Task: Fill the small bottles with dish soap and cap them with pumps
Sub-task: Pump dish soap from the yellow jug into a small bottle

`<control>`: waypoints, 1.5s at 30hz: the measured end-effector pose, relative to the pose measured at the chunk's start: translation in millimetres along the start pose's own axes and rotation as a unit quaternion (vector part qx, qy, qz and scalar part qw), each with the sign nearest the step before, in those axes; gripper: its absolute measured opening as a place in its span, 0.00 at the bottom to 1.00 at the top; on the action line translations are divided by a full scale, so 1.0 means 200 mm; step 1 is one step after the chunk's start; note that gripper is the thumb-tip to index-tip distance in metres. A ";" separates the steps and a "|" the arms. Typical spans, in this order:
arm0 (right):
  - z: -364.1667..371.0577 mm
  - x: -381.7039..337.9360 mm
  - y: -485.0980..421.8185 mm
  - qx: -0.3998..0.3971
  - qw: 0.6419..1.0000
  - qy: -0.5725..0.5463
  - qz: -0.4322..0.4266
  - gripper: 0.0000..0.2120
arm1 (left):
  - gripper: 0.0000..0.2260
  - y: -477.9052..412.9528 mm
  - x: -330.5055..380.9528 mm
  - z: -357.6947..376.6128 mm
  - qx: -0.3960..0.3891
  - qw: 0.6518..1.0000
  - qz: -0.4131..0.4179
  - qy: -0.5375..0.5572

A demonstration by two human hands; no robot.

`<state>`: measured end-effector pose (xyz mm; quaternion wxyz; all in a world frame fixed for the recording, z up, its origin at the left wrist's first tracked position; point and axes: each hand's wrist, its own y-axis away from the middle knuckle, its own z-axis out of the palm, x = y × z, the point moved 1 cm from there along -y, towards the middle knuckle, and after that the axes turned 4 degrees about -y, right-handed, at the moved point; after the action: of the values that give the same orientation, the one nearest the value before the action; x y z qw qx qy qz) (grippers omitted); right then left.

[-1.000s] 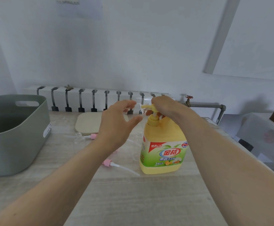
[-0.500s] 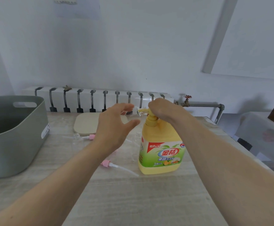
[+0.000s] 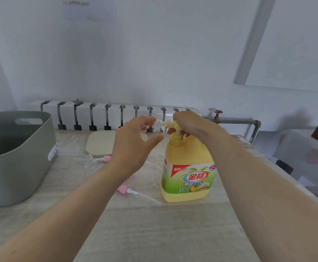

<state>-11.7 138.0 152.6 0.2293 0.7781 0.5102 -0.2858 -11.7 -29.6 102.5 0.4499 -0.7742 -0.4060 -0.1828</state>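
While the right hand (image 3: 190, 123) clasps the yellow plastic pump head (image 3: 171, 123), the left hand (image 3: 133, 144) cups a clear bottle (image 3: 163, 126).

we see a yellow soap jug (image 3: 187, 157) with a green, red and blue label (image 3: 190, 181), a pink-collared pump (image 3: 123, 189), a grey-green tub (image 3: 18, 167), a cream mat (image 3: 99, 144), a pale streaked table (image 3: 154, 233)

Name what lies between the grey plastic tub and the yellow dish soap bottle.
Head view: left forearm, a pink-capped white pump and a small clear bottle.
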 end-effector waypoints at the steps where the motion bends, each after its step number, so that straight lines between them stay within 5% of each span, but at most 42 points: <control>1: 0.00 0.00 0.00 0.003 1.000 0.001 0.001 0.11 | 0.21 0.00 0.00 0.00 0.001 1.000 0.000 0.001; 20: 0.03 0.02 -0.01 0.038 0.994 0.106 -0.010 0.13 | 0.21 0.01 -0.04 0.02 -0.010 1.000 -0.023 0.005; 29: -0.02 -0.01 -0.02 -0.016 1.000 -0.003 0.001 0.12 | 0.21 0.00 -0.01 0.01 -0.001 1.000 -0.006 0.009; 45: -0.01 -0.02 0.00 -0.014 0.999 0.029 0.004 0.14 | 0.26 0.02 0.00 -0.01 0.005 1.000 0.012 0.015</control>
<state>-12.1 136.5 155.7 0.2263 0.7851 0.5172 -0.2547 -9.5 -32.3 101.5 0.4623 -0.7736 -0.3910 -0.1871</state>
